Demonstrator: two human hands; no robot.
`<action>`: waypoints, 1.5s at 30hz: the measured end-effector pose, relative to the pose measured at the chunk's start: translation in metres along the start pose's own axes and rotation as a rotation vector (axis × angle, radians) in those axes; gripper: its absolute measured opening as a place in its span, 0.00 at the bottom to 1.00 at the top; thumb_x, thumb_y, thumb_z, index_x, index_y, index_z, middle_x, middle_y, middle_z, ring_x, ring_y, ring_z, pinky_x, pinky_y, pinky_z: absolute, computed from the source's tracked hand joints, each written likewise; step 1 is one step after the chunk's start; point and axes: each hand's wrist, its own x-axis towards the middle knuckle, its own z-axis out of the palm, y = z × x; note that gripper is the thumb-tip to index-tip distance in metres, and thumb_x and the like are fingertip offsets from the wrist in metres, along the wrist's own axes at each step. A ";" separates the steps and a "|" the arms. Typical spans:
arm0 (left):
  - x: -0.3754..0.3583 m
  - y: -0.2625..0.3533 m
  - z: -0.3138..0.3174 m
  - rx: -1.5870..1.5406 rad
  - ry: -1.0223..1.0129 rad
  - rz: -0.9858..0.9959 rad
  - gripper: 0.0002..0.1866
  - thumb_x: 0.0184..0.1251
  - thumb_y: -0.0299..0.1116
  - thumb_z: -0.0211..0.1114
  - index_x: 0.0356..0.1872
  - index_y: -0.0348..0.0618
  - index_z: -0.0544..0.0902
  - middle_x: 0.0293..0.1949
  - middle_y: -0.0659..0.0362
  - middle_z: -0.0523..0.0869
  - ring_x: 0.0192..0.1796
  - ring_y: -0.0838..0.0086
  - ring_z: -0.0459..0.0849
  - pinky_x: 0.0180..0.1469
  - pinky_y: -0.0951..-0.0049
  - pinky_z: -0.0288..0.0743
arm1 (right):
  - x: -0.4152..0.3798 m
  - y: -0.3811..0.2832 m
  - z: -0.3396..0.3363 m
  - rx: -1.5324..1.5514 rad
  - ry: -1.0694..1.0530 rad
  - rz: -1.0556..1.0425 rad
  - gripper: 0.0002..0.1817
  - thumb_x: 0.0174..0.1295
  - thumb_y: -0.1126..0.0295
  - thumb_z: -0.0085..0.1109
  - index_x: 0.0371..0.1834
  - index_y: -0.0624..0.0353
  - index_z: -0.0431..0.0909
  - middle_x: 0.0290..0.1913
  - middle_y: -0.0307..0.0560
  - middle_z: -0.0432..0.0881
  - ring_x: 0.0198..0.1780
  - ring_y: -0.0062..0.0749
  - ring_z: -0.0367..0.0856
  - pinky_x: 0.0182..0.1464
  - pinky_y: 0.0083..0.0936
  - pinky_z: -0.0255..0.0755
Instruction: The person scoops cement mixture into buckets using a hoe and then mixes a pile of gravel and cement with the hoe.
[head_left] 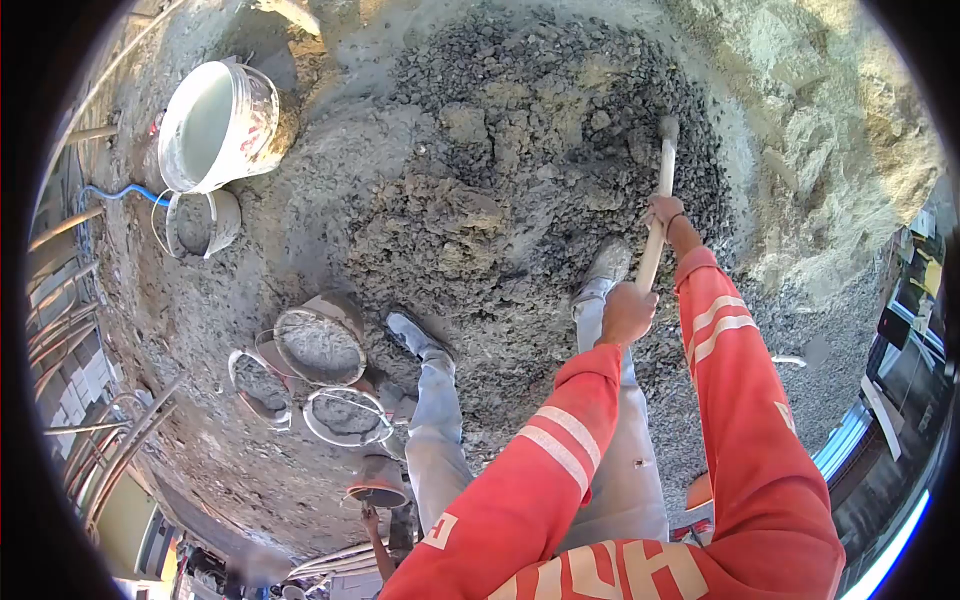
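Observation:
My left hand (pixel 629 313) is wrapped round the near end of a pale wooden handle (pixel 652 250). Farther up the same handle, my right hand (pixel 667 212) is closed on it. The handle slants away from me to a grey, crusted end (pixel 669 128) at the right part of a heap of dark wet concrete mix (pixel 540 130). Whether a shovel or a hoe blade sits there is hidden in the mix. My boots (pixel 605 265) stand at the heap's near edge.
A large white bucket (pixel 270 120) of cloudy water stands at the upper left, with a smaller bucket (pixel 225 222) beside it. Several mix-coated buckets (pixel 345 318) sit left of my legs. Another person's hand (pixel 371 520) is at a bucket (pixel 378 482) below. Poles (pixel 70 340) line the left.

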 end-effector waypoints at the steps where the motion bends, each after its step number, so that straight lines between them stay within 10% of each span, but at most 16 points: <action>1: 0.000 -0.011 -0.013 -0.021 0.010 0.000 0.23 0.61 0.47 0.65 0.30 0.30 0.83 0.24 0.42 0.84 0.31 0.49 0.87 0.36 0.55 0.78 | -0.007 0.000 0.011 -0.019 -0.001 -0.013 0.10 0.57 0.70 0.58 0.29 0.68 0.74 0.19 0.49 0.76 0.14 0.37 0.77 0.16 0.34 0.73; 7: -0.024 -0.080 -0.130 -0.154 -0.270 -0.116 0.22 0.60 0.45 0.68 0.40 0.31 0.83 0.33 0.39 0.86 0.39 0.47 0.86 0.41 0.54 0.78 | -0.139 -0.017 0.107 -0.118 0.141 -0.086 0.10 0.55 0.70 0.56 0.26 0.68 0.76 0.17 0.48 0.78 0.16 0.36 0.79 0.19 0.33 0.75; 15: -0.152 -0.185 -0.269 0.003 -0.012 -0.121 0.13 0.59 0.38 0.66 0.34 0.35 0.83 0.24 0.45 0.83 0.28 0.51 0.84 0.33 0.56 0.74 | -0.337 0.039 0.276 0.125 -0.045 -0.103 0.15 0.56 0.74 0.57 0.43 0.65 0.64 0.26 0.46 0.72 0.17 0.28 0.72 0.15 0.28 0.70; 23: -0.216 -0.165 -0.245 0.296 0.155 -0.075 0.12 0.54 0.35 0.67 0.37 0.42 0.82 0.25 0.45 0.84 0.31 0.49 0.84 0.35 0.56 0.78 | -0.455 -0.009 0.165 0.717 -0.500 -0.205 0.11 0.60 0.81 0.51 0.43 0.60 0.63 0.21 0.39 0.68 0.15 0.19 0.66 0.16 0.22 0.64; 26: -0.166 -0.097 -0.209 0.029 0.297 0.346 0.09 0.49 0.29 0.70 0.31 0.45 0.80 0.23 0.48 0.82 0.27 0.48 0.82 0.30 0.57 0.75 | -0.474 -0.087 0.108 0.667 -0.427 -0.526 0.06 0.64 0.80 0.50 0.39 0.60 0.64 0.18 0.36 0.67 0.14 0.16 0.64 0.16 0.19 0.62; 31: -0.083 -0.047 -0.172 -0.080 0.354 0.390 0.07 0.54 0.31 0.67 0.32 0.40 0.81 0.22 0.48 0.80 0.26 0.51 0.81 0.30 0.61 0.74 | -0.427 -0.145 0.104 0.495 -0.320 -0.757 0.04 0.66 0.78 0.52 0.36 0.60 0.66 0.16 0.35 0.67 0.13 0.15 0.63 0.14 0.19 0.58; 33: -0.096 -0.076 -0.156 -0.083 0.384 0.333 0.08 0.55 0.32 0.67 0.33 0.40 0.81 0.22 0.47 0.81 0.26 0.51 0.82 0.30 0.61 0.74 | -0.399 -0.116 0.126 0.364 -0.288 -0.689 0.06 0.64 0.75 0.55 0.36 0.61 0.67 0.17 0.35 0.68 0.13 0.17 0.65 0.13 0.20 0.60; 37: -0.189 -0.158 -0.095 -0.161 0.260 -0.385 0.16 0.61 0.39 0.65 0.40 0.35 0.84 0.28 0.38 0.83 0.32 0.44 0.84 0.36 0.51 0.76 | -0.309 0.075 0.200 -0.215 -0.294 -0.181 0.12 0.57 0.73 0.60 0.41 0.64 0.70 0.18 0.39 0.71 0.13 0.25 0.71 0.12 0.26 0.67; 40: -0.218 -0.195 -0.095 -0.245 0.190 -0.431 0.23 0.64 0.49 0.64 0.40 0.34 0.80 0.21 0.49 0.82 0.22 0.60 0.82 0.28 0.59 0.73 | -0.318 0.145 0.219 -0.315 -0.268 -0.123 0.10 0.56 0.74 0.58 0.38 0.62 0.69 0.16 0.40 0.71 0.12 0.28 0.72 0.11 0.28 0.67; 45: -0.233 -0.224 -0.147 -0.856 0.089 -0.596 0.41 0.63 0.65 0.60 0.58 0.35 0.67 0.44 0.42 0.85 0.46 0.66 0.85 0.42 0.64 0.77 | -0.364 0.199 0.167 -0.269 -0.226 -0.082 0.15 0.54 0.71 0.64 0.41 0.65 0.73 0.22 0.51 0.78 0.20 0.40 0.81 0.18 0.34 0.73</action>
